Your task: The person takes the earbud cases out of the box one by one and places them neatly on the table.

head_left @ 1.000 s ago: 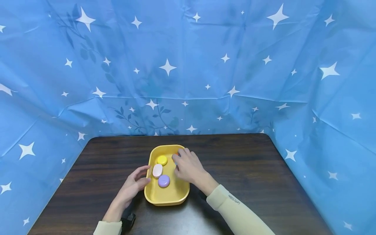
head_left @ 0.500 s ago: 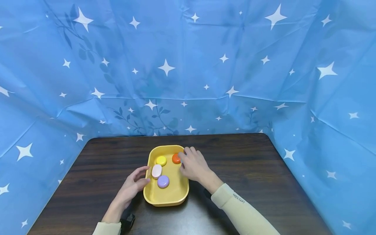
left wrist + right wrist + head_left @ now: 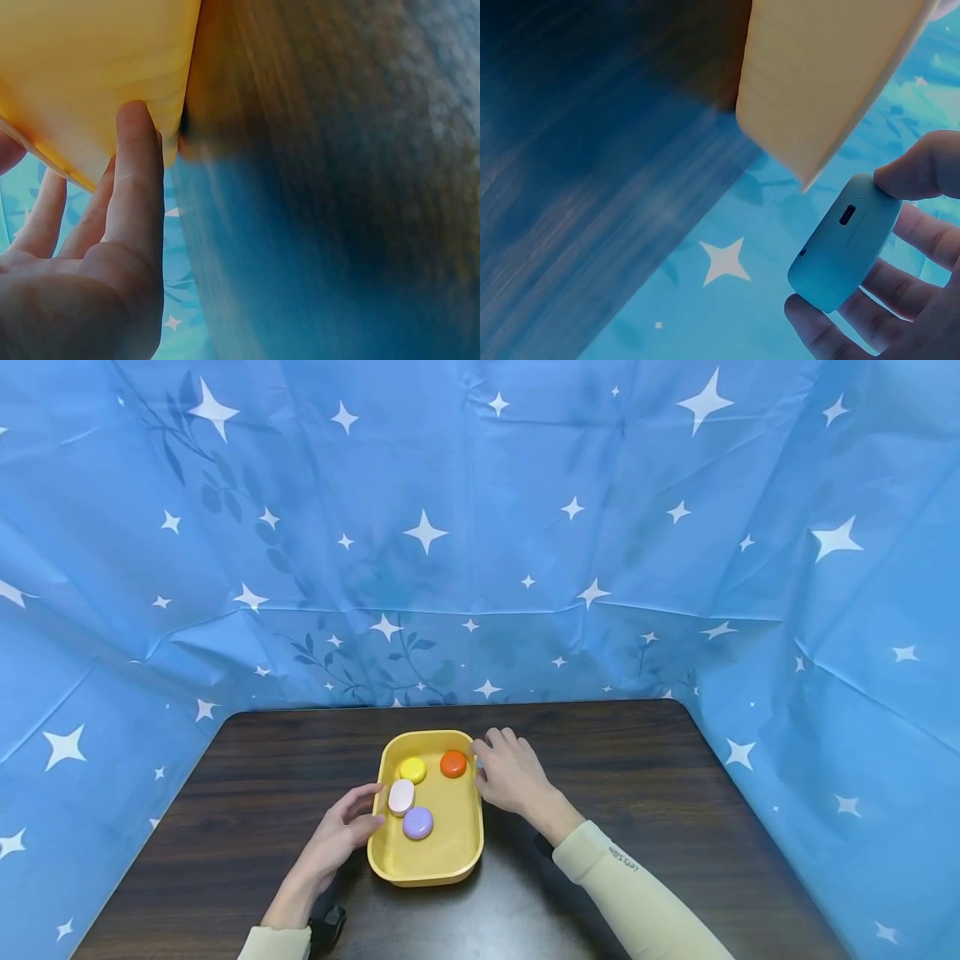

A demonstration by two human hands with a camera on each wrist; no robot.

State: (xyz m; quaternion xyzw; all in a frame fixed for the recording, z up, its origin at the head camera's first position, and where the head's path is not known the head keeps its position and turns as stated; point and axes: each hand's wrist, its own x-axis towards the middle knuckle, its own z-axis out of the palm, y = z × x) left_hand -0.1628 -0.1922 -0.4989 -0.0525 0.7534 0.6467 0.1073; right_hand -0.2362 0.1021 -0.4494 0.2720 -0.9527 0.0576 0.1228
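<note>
My right hand [image 3: 513, 774] pinches a small blue earbud case [image 3: 845, 244] between thumb and fingertips. A charging port shows on the case in the right wrist view; in the head view the hand mostly hides it. The hand is just outside the right rim of a yellow tray [image 3: 450, 852]. On the tray's left side, the fingers of my left hand [image 3: 337, 835] rest against the wall, fairly straight in the left wrist view. Inside the tray lie an orange rounded case [image 3: 453, 764], a yellow one [image 3: 412, 769], a pale pink oval one [image 3: 401, 797] and a purple one [image 3: 417, 823].
The tray stands on a dark wood table [image 3: 637, 810], whose surface extends to both sides of it. A blue star-printed cloth [image 3: 480, 543] hangs behind the table and along its sides. A black strap [image 3: 327, 928] is on the left wrist.
My right hand has moved right, from inside the tray to beyond its right rim, carrying the blue earbud case. The orange case has come into sight. The left hand has hardly moved.
</note>
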